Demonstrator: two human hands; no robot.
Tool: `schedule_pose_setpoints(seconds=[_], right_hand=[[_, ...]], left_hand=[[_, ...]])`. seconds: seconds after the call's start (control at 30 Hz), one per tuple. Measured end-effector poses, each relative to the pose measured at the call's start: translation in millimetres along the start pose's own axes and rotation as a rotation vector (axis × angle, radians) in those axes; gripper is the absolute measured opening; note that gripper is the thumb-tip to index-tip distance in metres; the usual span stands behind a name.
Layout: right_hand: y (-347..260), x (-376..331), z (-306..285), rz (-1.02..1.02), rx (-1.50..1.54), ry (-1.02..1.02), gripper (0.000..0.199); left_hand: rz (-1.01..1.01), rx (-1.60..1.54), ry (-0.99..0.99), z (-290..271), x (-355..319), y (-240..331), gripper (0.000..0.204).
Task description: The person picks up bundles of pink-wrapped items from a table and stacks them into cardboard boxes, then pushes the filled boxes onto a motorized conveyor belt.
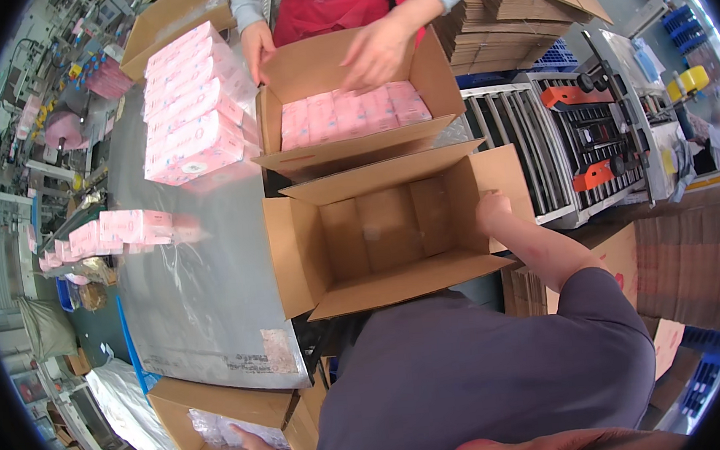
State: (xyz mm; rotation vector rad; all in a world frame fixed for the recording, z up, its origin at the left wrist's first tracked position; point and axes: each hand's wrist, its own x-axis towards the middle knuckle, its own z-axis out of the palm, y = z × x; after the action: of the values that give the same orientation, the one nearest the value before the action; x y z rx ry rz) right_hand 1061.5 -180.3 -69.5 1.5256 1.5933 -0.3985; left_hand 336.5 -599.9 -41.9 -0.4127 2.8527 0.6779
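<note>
An opened cardboard box [311,301] stands in front of me, its flaps spread and only bare cardboard visible inside. My right hand [492,208] is closed over the box's right wall, beside the right flap. At the lower left, my left hand [248,438] reaches down into another cardboard box [171,401] holding crumpled clear plastic bags [211,427]. Its fingers appear closed on the plastic, partly hidden in the folds.
Opposite, a co-worker's hand [376,52] hovers over a carton [301,65] filled with pink tissue packs [351,114]. More packs [194,103] are stacked on the metal table [213,296]. A roller conveyor [514,145] runs to the right, near flattened cartons [505,27].
</note>
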Motion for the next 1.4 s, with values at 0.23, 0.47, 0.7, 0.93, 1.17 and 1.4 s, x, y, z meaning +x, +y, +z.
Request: schedule_pose_setpoints(seconds=[0.23,0.47,0.7,0.93,1.17,1.4], right_hand=[[-94.8,112.0,9.2,-0.628,-0.014,-0.03,0.03],[-173.5,169.4,83.8,-0.414,0.021,-0.126,0.041],[-191.4,138.3,32.7,-0.707,0.308,0.238,0.018],[-267.6,-130.0,-167.2,-1.794,0.776,0.671,0.013],[-366.6,-144.7,-223.2,-1.924,0.478,0.688,0.026],[-465.6,-74.2,-380.0,-1.036,0.328,1.103,0.074]], left_hand=[[0.026,-0.03,-0.369,6.4,-5.8,-42.8,0.09],[0.531,0.266,-0.015,4.1,-54.9,-12.3,0.065],[0.961,-0.034,-0.22,30.8,-178.0,100.7,0.051],[1.299,-0.442,-0.863,51.6,-304.1,168.4,0.057],[0.625,-0.736,-0.129,0.9,-148.0,76.6,0.016],[0.064,0.122,0.277,-31.9,-18.5,-39.8,0.073]])
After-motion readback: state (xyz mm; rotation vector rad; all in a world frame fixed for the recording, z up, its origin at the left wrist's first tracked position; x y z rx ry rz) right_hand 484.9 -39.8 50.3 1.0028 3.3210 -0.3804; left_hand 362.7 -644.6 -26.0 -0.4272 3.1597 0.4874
